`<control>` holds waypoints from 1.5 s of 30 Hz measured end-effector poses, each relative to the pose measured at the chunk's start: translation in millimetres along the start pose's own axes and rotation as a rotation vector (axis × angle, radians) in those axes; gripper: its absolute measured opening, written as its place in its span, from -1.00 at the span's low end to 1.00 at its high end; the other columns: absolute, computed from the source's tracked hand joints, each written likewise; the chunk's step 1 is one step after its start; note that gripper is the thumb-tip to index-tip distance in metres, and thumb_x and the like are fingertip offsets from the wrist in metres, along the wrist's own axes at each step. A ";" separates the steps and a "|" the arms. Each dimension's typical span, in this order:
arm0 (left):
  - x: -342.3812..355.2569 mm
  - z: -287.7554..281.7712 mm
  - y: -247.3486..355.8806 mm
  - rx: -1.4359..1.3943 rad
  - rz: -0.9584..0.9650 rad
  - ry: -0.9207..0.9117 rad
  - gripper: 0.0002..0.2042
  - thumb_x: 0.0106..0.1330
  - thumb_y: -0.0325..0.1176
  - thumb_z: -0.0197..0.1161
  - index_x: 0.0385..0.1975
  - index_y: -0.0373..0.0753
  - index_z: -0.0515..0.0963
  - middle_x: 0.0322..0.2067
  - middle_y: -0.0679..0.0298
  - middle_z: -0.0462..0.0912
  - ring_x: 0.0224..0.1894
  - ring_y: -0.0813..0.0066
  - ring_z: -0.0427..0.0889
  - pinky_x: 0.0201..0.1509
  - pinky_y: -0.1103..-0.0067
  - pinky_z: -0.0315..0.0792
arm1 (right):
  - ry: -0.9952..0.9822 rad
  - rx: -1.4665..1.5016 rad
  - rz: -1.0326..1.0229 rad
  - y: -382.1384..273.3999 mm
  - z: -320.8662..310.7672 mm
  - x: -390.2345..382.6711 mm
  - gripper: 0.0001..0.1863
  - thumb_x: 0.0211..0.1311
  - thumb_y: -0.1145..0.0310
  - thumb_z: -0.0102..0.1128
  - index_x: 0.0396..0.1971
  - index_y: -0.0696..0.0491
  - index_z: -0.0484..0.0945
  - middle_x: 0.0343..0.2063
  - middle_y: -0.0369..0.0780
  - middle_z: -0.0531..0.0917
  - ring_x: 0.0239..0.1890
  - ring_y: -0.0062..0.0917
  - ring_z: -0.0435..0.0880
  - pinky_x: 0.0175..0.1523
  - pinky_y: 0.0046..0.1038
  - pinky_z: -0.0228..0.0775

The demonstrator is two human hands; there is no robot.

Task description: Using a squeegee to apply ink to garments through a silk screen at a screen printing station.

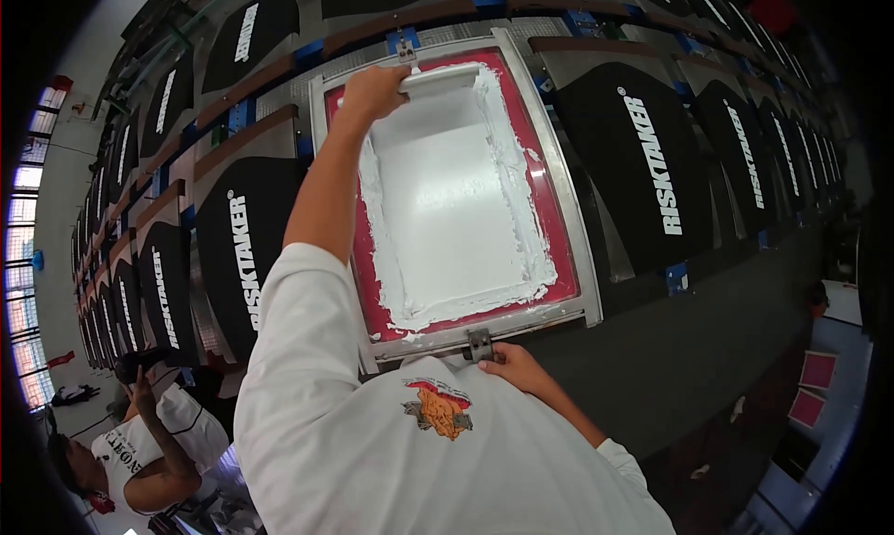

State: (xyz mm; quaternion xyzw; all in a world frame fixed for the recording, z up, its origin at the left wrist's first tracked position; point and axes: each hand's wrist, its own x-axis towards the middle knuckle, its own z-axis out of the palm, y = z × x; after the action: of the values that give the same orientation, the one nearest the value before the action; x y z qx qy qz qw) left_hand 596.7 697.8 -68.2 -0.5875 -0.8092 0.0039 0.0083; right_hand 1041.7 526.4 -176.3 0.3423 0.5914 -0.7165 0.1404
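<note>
A printing screen (587, 256) in a metal frame has a red border and a pale center ringed with thick, smeared white paste (521, 265). My left hand (372, 93), arm stretched across the screen's left side, has its fingers closed on a paste-coated squeegee bar (442, 77) lying at the far end inside the screen. A metal clamp (404, 51) is just beyond that hand. My right hand (512, 367) grips a metal bracket (480, 343) at the middle of the frame's near edge, close to my white shirt.
Rows of boards (633, 144) carrying black printed fabric panels flank the screen and continue behind it, with blue fittings (677, 276) along them. At lower left a co-worker (168, 442) has a raised hand. Small pink-faced panels (818, 369) are at lower right; barred windows line the left wall.
</note>
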 end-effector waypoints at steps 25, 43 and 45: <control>-296.6 -26.6 157.8 -0.401 -0.155 -0.023 -0.66 -0.09 -0.51 0.18 -0.24 -0.10 0.62 -0.54 0.09 0.61 -0.45 0.11 0.60 -0.33 0.36 0.47 | 0.132 -0.346 -0.116 -5.1 -3.9 9.6 -0.66 0.03 0.17 0.22 -0.36 0.16 0.61 -0.51 -0.09 0.64 -0.37 -0.31 0.64 -0.20 -0.35 0.42; -320.0 -1.2 153.6 -0.136 -0.137 -0.087 -0.78 -0.10 -0.50 0.23 -0.38 -0.16 0.57 -0.55 0.12 0.56 -0.39 0.16 0.58 -0.04 0.19 0.39 | 0.377 -1.250 -0.767 -94.9 -69.2 27.8 -0.94 -0.08 0.50 0.12 -0.53 0.06 0.47 -0.59 -0.22 0.55 -0.48 -0.32 0.59 -0.41 -0.30 0.46; -361.2 24.0 146.3 -0.128 -0.174 -0.023 -0.78 -0.18 -0.54 0.25 -0.45 -0.19 0.54 -0.58 0.20 0.51 -0.38 0.19 0.54 0.14 -0.07 0.15 | 0.432 -1.171 -0.820 -74.0 -55.2 14.8 -0.95 -0.11 0.52 0.08 -0.58 0.04 0.45 -0.63 -0.22 0.51 -0.53 -0.36 0.57 -0.48 -0.34 0.43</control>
State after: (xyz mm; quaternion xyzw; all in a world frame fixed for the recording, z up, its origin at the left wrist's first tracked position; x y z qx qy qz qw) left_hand 847.2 399.8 -97.7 -0.5143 -0.8557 -0.0418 -0.0380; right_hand 1004.0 600.8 -134.1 0.0970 0.9709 -0.1958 -0.0980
